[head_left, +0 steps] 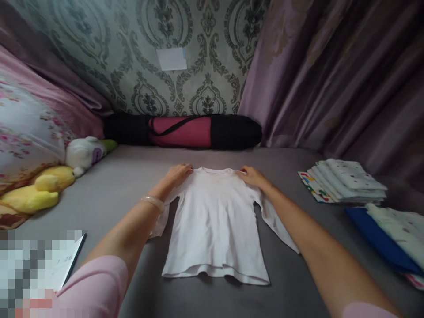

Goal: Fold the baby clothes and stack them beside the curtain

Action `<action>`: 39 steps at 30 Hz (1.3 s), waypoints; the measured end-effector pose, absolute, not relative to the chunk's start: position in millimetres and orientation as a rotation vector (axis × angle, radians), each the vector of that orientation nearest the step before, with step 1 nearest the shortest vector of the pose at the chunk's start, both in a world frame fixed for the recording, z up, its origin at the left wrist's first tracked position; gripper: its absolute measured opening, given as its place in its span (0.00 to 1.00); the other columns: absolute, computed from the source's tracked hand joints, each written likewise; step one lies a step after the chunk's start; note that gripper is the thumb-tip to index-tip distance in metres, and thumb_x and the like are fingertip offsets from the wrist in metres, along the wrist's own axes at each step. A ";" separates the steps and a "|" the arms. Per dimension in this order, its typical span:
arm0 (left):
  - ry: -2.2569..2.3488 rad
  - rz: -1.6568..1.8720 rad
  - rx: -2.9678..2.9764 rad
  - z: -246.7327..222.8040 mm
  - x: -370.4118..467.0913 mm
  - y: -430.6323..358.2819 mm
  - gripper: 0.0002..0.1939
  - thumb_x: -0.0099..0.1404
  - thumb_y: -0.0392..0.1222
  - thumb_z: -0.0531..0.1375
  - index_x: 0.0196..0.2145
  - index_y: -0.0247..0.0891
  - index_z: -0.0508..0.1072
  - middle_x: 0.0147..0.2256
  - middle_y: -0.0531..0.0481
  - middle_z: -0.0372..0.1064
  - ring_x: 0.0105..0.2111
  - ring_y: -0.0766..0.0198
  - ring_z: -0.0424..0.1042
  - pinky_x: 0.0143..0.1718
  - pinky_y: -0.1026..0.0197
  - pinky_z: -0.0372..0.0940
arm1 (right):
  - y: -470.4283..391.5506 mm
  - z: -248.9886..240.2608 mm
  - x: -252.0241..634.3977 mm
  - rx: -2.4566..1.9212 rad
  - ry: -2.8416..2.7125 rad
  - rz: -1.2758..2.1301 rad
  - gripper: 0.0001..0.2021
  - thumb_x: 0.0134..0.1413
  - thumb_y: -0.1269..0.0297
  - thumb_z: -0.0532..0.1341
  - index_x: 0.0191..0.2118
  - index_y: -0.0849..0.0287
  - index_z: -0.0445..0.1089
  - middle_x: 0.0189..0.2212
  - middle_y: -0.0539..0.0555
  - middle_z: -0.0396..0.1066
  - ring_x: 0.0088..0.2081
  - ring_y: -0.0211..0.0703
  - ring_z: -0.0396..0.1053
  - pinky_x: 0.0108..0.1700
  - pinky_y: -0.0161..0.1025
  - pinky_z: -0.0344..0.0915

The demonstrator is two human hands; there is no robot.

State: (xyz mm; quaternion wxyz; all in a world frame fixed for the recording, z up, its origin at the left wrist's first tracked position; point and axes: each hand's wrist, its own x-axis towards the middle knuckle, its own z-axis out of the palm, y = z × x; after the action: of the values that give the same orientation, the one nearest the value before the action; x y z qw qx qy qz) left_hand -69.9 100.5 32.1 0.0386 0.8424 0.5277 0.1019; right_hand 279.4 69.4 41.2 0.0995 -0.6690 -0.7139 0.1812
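Note:
A white long-sleeved shirt [217, 225] lies spread on the grey sheet, its neckline away from me and its hem towards me. My left hand [179, 173] grips its left shoulder, fingers closed on the cloth. At the opposite shoulder, my right hand [252, 176] pinches the fabric between thumb and fingers. Both sleeves hang down beside the body of the shirt, partly covered by my forearms. The hem is slightly wavy, and soft creases run down the front.
Folded clothes [351, 181] are stacked at the right, with a second pile [397, 238] nearer me. A black and pink bag [182, 131] lies along the wall. Plush toys [84, 154] and a floral pillow [29, 119] are at the left, above a partly blurred screen [68, 260].

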 end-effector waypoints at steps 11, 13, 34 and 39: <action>0.733 0.516 2.669 33.0 84.9 66.5 0.16 0.65 0.32 0.49 0.47 0.35 0.71 0.48 0.39 0.70 0.49 0.56 0.69 0.51 0.56 0.64 | 51.1 48.8 329.7 -1.901 -1.242 1.633 0.32 0.64 0.40 0.36 0.31 0.59 0.66 0.31 0.59 0.74 0.27 0.39 0.69 0.28 0.32 0.65; 0.697 0.591 2.654 20.5 109.3 61.7 0.17 0.64 0.30 0.48 0.47 0.34 0.70 0.48 0.38 0.69 0.50 0.56 0.68 0.53 0.53 0.64 | 38.7 50.3 332.9 -1.880 -1.230 1.716 0.32 0.64 0.40 0.38 0.31 0.59 0.67 0.30 0.58 0.74 0.26 0.39 0.70 0.27 0.32 0.65; 1.180 0.443 2.692 -7.0 136.8 34.7 0.32 0.72 0.55 0.41 0.63 0.29 0.55 0.64 0.36 0.51 0.64 0.49 0.51 0.64 0.49 0.48 | -47.7 51.7 468.1 -1.868 -1.512 0.814 0.25 0.38 0.39 0.64 0.31 0.59 0.73 0.28 0.51 0.71 0.34 0.43 0.66 0.35 0.36 0.60; 1.205 0.346 2.713 0.1 136.5 29.1 0.38 0.70 0.61 0.41 0.65 0.29 0.52 0.66 0.36 0.47 0.65 0.48 0.48 0.64 0.50 0.46 | -56.9 44.2 462.7 -2.014 -1.426 0.930 0.26 0.42 0.37 0.62 0.25 0.59 0.70 0.22 0.49 0.67 0.28 0.40 0.63 0.28 0.34 0.55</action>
State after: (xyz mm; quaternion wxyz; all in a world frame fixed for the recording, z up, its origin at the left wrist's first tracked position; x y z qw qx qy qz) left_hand 136.5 29.1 0.1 0.0764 0.9050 0.4022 0.1155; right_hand 462.7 -56.9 44.2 0.2497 -0.7395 -0.5236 0.3415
